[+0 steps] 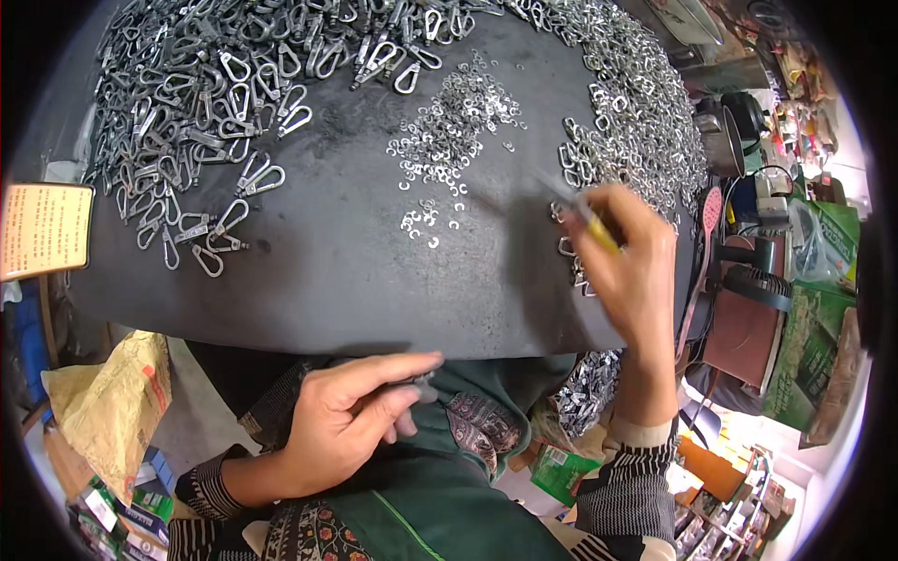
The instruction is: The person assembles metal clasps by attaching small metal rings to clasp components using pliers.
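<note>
Close to the near edge of the dark table (327,299), my left hand (351,421) pinches a small grey metal piece (426,381) between thumb and fingers. The piece is blurred and mostly covered, so its kind does not show. My right hand (636,252) is over the table's right side, wrapped round a slim yellow-handled tool (601,232). Its thin shaft points up and left, smeared by motion. Small open C-shaped clips (454,112) lie scattered in the middle of the table, left of the tool's tip. Metal rings or links (636,112) are heaped just beyond my right hand.
Metal snap hooks (224,103) pile up across the far left. At the left edge stands a yellowish printed board (47,229). A pink perforated paddle (711,210) and a small black fan (758,285) sit on the right. A crumpled sack (112,407) is below left.
</note>
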The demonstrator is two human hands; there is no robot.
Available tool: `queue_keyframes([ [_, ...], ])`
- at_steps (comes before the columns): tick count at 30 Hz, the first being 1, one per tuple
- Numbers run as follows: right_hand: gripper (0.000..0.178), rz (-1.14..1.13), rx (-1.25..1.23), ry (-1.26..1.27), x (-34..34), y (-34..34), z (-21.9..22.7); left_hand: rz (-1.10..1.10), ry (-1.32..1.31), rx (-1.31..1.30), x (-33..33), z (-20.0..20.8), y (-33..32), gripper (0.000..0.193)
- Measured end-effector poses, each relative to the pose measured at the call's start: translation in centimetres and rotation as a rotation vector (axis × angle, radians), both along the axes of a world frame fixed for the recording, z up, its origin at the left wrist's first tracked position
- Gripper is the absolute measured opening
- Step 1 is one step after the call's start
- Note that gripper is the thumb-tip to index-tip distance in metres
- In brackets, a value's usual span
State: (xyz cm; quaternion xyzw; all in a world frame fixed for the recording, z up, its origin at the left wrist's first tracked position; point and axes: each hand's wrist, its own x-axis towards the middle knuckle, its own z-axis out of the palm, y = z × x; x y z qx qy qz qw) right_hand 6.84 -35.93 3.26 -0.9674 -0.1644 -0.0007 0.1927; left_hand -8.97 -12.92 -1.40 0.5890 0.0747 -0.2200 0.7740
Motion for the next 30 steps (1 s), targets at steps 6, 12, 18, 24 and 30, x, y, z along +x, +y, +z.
queue_keyframes([
  [6,0.01,0.169,0.651,0.789,-4.5,2.9,1.1,0.15,-0.118,-0.032,2.0,0.7,-0.5,0.032],
  [12,0.009,0.066,0.723,1.081,-4.4,3.4,1.3,0.098,-0.083,-0.044,1.8,1.1,0.2,0.029],
  [18,0.009,0.055,0.735,1.058,-5.3,3.7,1.5,0.082,-0.024,-0.087,1.2,0.9,0.1,0.028],
  [24,0.024,0.32,0.187,0.258,-5.5,4.7,1.7,0.096,0.055,-0.184,0.1,0.0,0.2,0.026],
  [30,0.029,0.3,-0.244,-0.16,-5.1,4.8,-0.3,0.128,0.017,-0.24,-0.3,0.6,1.3,0.022],
])
